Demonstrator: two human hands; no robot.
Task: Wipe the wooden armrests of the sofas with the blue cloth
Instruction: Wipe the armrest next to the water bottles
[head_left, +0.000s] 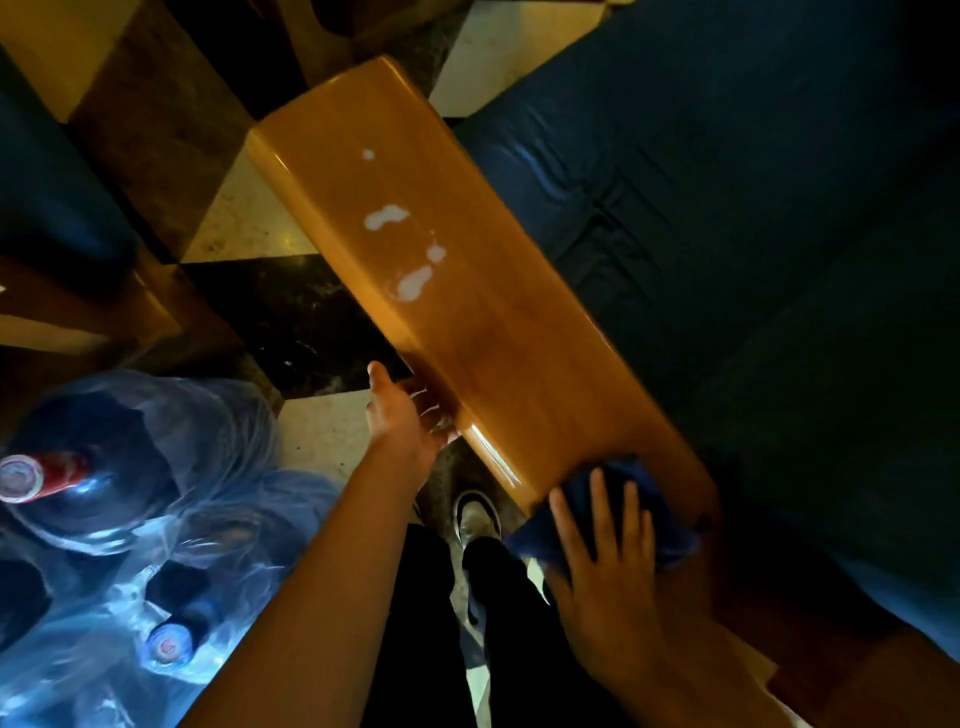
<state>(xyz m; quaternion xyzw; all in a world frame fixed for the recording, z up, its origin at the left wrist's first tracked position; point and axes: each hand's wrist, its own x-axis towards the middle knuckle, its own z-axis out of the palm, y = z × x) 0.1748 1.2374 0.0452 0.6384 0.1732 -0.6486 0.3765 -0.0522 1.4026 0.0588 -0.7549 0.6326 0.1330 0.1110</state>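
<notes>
A broad glossy wooden armrest runs from the upper middle down to the lower right. White foam spots lie along its middle. My right hand presses flat on the blue cloth at the armrest's near end. My left hand hovers beside the armrest's left edge, fingers apart and empty, its fingertips blurred.
The dark blue sofa seat fills the right. Large water bottles wrapped in clear plastic stand at the lower left. Another blue sofa sits at the left. My shoe and dark trousers stand on the checkered floor.
</notes>
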